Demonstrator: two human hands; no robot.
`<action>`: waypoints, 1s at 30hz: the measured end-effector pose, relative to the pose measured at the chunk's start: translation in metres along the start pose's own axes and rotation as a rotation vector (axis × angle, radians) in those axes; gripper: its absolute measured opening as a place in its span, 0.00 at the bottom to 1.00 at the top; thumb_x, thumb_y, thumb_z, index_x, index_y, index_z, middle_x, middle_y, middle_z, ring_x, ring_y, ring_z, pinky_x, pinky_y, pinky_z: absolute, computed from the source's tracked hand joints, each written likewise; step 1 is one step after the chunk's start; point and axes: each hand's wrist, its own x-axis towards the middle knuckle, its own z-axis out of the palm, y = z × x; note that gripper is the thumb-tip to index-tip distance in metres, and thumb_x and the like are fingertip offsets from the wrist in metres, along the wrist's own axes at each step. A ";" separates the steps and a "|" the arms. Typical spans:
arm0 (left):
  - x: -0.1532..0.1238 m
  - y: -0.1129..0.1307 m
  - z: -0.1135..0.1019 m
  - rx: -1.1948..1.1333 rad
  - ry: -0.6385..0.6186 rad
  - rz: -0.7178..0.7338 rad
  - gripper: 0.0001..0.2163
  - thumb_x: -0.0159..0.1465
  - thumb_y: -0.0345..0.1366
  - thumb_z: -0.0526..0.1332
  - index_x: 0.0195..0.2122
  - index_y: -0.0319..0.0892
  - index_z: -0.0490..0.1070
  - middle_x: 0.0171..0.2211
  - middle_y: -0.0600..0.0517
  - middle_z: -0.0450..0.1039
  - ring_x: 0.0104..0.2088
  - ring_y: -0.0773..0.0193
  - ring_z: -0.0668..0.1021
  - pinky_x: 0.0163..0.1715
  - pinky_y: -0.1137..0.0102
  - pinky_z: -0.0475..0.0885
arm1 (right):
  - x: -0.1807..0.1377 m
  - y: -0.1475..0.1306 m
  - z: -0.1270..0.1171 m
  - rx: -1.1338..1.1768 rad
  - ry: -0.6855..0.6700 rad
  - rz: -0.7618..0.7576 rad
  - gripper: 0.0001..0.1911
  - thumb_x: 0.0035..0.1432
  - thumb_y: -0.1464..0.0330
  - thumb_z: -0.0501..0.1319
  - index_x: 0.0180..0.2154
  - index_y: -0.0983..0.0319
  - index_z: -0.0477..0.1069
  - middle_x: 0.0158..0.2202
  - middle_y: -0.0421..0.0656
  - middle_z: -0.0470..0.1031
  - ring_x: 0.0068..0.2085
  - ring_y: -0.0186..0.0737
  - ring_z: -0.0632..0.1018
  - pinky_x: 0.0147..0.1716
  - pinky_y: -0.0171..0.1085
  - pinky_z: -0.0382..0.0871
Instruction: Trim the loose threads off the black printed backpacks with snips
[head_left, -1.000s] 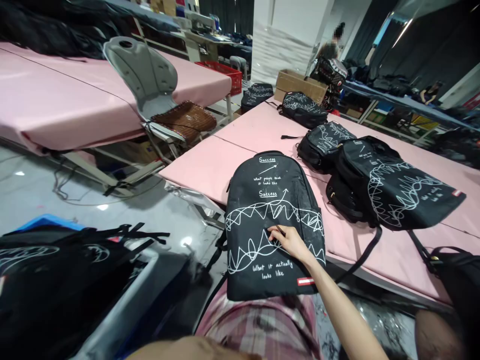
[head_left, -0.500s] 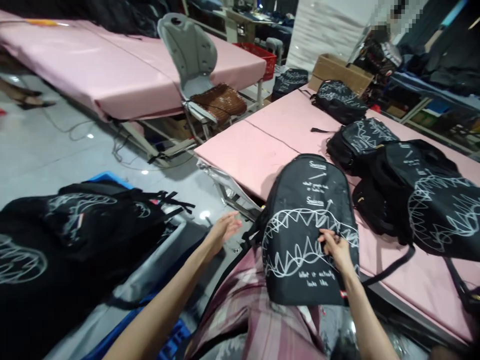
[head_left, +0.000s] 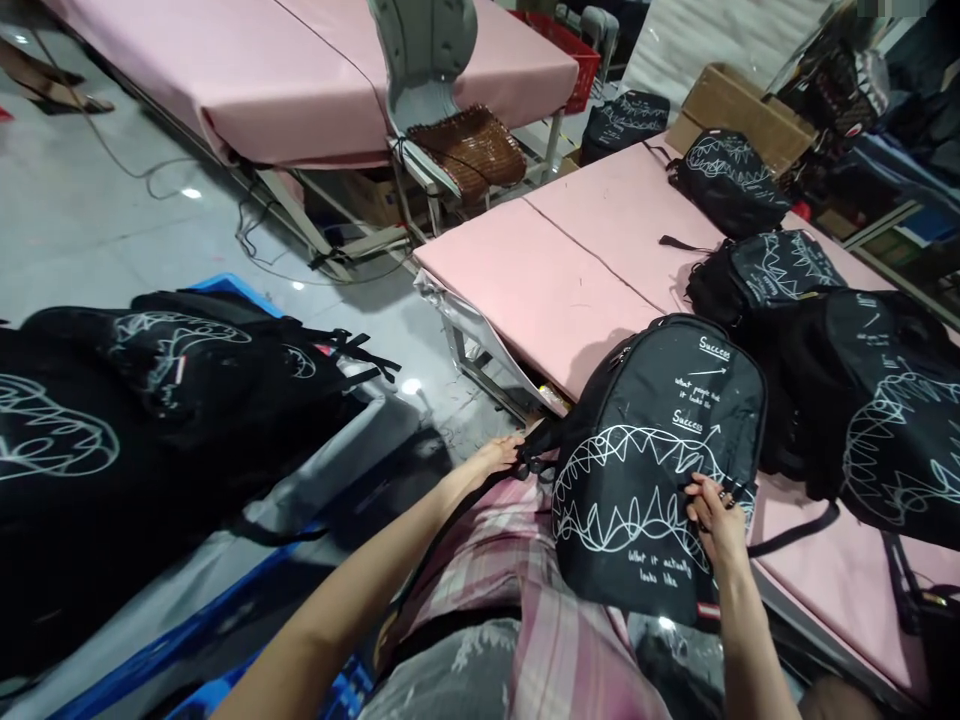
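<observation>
A black backpack (head_left: 652, 460) with white zigzag drawing and "Success" lettering lies tilted over the near edge of the pink table (head_left: 555, 280), partly on my lap. My left hand (head_left: 499, 458) grips a black strap at the backpack's left side, fingers closed. My right hand (head_left: 716, 515) pinches something small at the front panel on the backpack's right side; I cannot make out what it holds.
More black backpacks (head_left: 795, 290) lie on the pink table to the right. A pile of the same backpacks (head_left: 150, 400) fills a blue bin on my left. A grey chair (head_left: 442, 110) stands between the two pink tables; a cardboard box (head_left: 750, 105) is beyond.
My left hand reached in from the left and closed on the backpack's side strap. The backpack slid toward my lap and tilted. My view swung left and down.
</observation>
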 end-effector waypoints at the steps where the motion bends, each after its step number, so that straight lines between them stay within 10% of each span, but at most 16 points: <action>1: 0.000 0.001 -0.001 0.013 0.004 -0.003 0.22 0.55 0.48 0.60 0.44 0.37 0.70 0.37 0.45 0.74 0.39 0.59 0.75 0.39 0.69 0.65 | 0.000 0.000 0.000 -0.001 0.000 0.003 0.17 0.45 0.61 0.67 0.36 0.65 0.72 0.25 0.40 0.75 0.13 0.20 0.55 0.14 0.29 0.59; 16: 0.007 0.029 0.044 0.067 0.048 0.082 0.05 0.47 0.33 0.67 0.23 0.37 0.73 0.12 0.58 0.64 0.15 0.70 0.67 0.18 0.74 0.59 | -0.008 0.004 0.004 -0.016 0.033 -0.009 0.18 0.45 0.60 0.66 0.37 0.64 0.71 0.25 0.39 0.74 0.14 0.20 0.55 0.15 0.30 0.59; 30: -0.036 0.101 0.081 -0.311 -0.120 0.202 0.07 0.61 0.31 0.57 0.34 0.32 0.72 0.32 0.42 0.75 0.32 0.61 0.78 0.30 0.70 0.73 | -0.018 0.009 -0.003 0.087 0.092 -0.053 0.17 0.46 0.60 0.66 0.36 0.64 0.71 0.24 0.38 0.72 0.15 0.21 0.57 0.15 0.29 0.60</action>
